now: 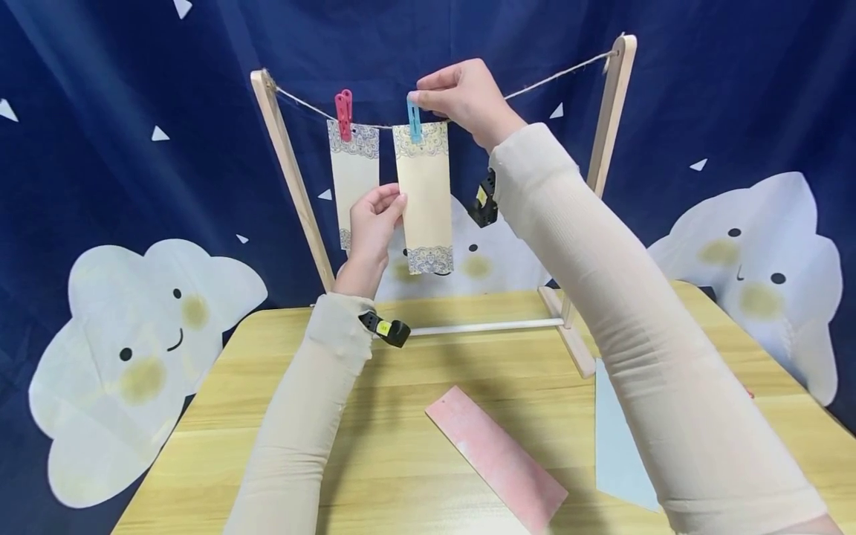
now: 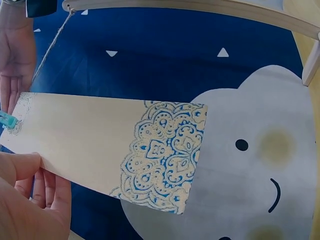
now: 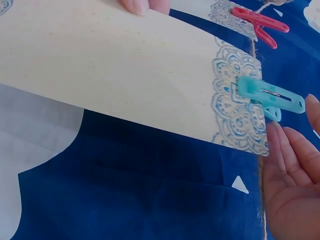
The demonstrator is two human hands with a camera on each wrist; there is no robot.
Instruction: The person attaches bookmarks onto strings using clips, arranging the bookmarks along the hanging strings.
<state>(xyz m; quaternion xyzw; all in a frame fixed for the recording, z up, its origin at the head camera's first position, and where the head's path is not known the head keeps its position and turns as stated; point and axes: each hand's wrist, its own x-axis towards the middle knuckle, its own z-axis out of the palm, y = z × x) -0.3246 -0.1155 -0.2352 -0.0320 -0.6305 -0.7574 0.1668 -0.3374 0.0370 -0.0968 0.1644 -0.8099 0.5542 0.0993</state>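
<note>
A cream card with blue lace-pattern ends hangs from the string, clipped at its top by a light-blue clothespin. My left hand pinches the card's left edge, thumb in front and fingers behind. Up at the clothespin, my right hand has its thumb tip right by the handle end. In the right wrist view the clothespin's handles stand spread apart, and the right fingers lie loosely extended beside them. A second patterned card hangs to the left under a red clothespin.
The string runs between two wooden posts, joined low down by a white rod. On the wooden table lie a pink card and a pale blue card, partly behind my right sleeve. A dark blue curtain with clouds hangs behind.
</note>
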